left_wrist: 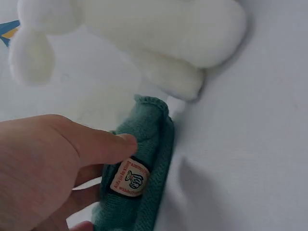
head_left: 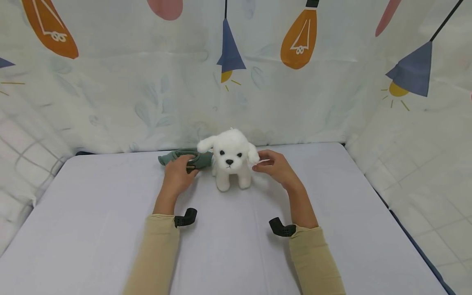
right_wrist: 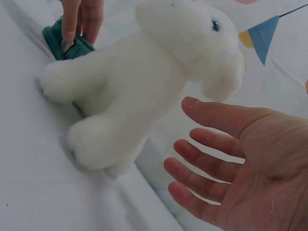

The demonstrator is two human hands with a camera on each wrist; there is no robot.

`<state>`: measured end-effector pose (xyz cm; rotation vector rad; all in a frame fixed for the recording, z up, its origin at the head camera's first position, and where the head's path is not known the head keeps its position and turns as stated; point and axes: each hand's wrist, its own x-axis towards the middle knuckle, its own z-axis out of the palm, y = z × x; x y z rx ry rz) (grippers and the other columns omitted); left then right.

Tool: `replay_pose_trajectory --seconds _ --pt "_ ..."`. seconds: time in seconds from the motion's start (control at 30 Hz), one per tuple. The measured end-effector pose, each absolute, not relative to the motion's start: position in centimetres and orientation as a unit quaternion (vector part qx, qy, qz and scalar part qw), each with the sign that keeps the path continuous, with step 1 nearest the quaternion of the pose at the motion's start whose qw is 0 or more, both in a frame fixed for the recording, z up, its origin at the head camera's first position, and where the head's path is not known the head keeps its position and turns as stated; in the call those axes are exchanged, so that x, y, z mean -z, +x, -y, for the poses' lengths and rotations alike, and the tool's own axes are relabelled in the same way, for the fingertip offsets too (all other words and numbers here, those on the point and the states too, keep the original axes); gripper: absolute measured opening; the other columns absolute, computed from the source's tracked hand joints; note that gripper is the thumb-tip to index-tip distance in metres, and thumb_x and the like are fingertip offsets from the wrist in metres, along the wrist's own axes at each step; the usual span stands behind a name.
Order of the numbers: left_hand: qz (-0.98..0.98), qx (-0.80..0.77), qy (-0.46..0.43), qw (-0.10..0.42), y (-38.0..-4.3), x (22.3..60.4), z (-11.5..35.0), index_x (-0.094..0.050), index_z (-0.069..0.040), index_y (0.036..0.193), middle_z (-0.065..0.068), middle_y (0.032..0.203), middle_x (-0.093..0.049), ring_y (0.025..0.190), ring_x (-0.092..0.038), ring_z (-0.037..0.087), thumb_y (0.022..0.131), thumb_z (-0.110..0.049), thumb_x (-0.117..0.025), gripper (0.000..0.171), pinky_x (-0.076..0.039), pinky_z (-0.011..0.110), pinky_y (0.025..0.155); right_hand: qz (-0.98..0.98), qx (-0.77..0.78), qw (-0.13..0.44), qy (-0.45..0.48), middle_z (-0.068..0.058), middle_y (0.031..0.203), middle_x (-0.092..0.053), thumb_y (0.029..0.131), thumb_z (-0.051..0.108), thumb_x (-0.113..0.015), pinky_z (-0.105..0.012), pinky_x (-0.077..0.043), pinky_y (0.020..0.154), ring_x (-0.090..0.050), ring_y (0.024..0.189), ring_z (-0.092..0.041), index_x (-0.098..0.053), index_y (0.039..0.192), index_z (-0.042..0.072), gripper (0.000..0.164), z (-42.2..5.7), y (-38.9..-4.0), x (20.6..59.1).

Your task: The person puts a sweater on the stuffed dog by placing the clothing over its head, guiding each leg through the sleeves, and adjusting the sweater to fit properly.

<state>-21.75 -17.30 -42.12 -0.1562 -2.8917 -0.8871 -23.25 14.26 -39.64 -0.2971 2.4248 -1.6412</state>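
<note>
A white plush dog (head_left: 230, 151) stands upright near the back of the table, facing the head camera. Left of it lies a green knitted garment (left_wrist: 139, 192) with a patch label on its front. My left hand (head_left: 178, 174) grips this garment, thumb on top beside the label and fingers at its far side. On the dog's other side is my right hand (right_wrist: 250, 168), fingers loosely spread and slightly bent, nothing between them. Its thumb comes close to the dog's ear in the right wrist view.
The table (head_left: 92, 229) has a white cover. Behind it hangs a curtain (head_left: 121, 90) printed with lamps and bulbs, close to the dog. Each wrist carries a black camera mount, a left one (head_left: 186, 217) and a right one (head_left: 282, 227).
</note>
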Motion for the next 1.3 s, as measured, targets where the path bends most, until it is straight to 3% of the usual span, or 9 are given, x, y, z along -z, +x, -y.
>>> replay_pose_trajectory --seconds 0.17,0.47,0.7,0.83,0.93,1.1,1.3 --pt "0.966 0.257 -0.031 0.004 -21.8 43.0 17.5 -0.050 0.001 0.137 0.023 0.139 -0.052 0.130 -0.046 0.042 0.090 -0.015 -0.064 0.052 -0.021 0.062 0.106 -0.824 0.550 0.087 -0.105 -0.010 0.128 -0.061 0.084 0.015 -0.075 -0.042 -0.051 0.095 -0.060 0.115 -0.032 -0.060 0.127 0.012 0.045 -14.3 -23.2 39.7" --pt "0.965 0.262 -0.003 0.010 -21.8 43.0 17.9 -0.056 0.002 0.131 0.026 0.130 -0.058 0.122 -0.050 0.048 0.090 -0.005 -0.051 0.042 -0.025 0.064 0.098 -0.818 0.566 0.036 -0.091 -0.012 0.121 -0.064 0.093 0.015 -0.064 -0.040 -0.051 0.094 -0.064 0.108 -0.028 -0.062 0.122 0.009 0.029 -14.3 -23.3 39.6" --pt "0.917 0.389 0.045 0.075 -22.0 42.2 18.3 -0.063 -0.002 0.102 0.024 0.108 -0.066 0.105 -0.056 0.041 0.091 -0.011 -0.050 0.019 -0.029 0.062 0.096 -0.800 0.594 0.011 -0.082 -0.015 0.118 -0.065 0.102 0.020 -0.050 -0.042 -0.051 0.096 -0.064 0.108 -0.027 -0.059 0.126 0.004 0.030 -14.3 -23.2 38.9" --pt "0.875 0.461 0.076 0.126 -22.1 41.4 18.1 -0.064 -0.001 0.102 0.020 0.100 -0.065 0.092 -0.055 0.031 0.091 -0.012 -0.052 0.020 -0.040 0.044 0.085 -0.787 0.611 -0.008 -0.090 -0.018 0.117 -0.064 0.101 0.017 -0.049 -0.042 -0.052 0.095 -0.064 0.108 -0.029 -0.058 0.124 0.001 0.029 -14.1 -23.0 38.4" --pt "0.844 0.505 0.098 0.153 -21.8 40.5 17.9 -0.064 -0.001 0.108 0.016 0.099 -0.062 0.089 -0.051 0.025 0.092 -0.014 -0.052 0.024 -0.040 0.034 0.076 -0.779 0.619 -0.025 -0.096 -0.018 0.117 -0.065 0.101 0.017 -0.050 -0.040 -0.052 0.093 -0.064 0.107 -0.029 -0.059 0.122 0.003 0.027 -14.0 -22.8 37.9" --pt "0.797 0.566 0.111 0.182 -21.3 38.8 17.3 -0.063 -0.003 0.107 0.007 0.097 -0.058 0.090 -0.048 0.018 0.093 -0.017 -0.054 0.021 -0.040 0.029 0.079 -0.769 0.629 -0.044 -0.108 -0.020 0.117 -0.065 0.100 0.018 -0.051 -0.033 -0.053 0.089 -0.064 0.106 -0.030 -0.060 0.120 0.003 0.026 -13.7 -22.3 37.0" --pt "0.779 0.581 0.065 0.225 -20.4 36.9 16.2 -0.063 -0.003 0.100 -0.002 0.078 -0.051 0.078 -0.046 0.014 0.092 -0.016 -0.058 0.016 -0.040 0.025 0.069 -0.759 0.636 -0.049 -0.129 -0.021 0.114 -0.065 0.099 0.020 -0.055 -0.034 -0.053 0.088 -0.065 0.104 -0.029 -0.061 0.118 0.002 0.026 -13.2 -21.6 36.0"
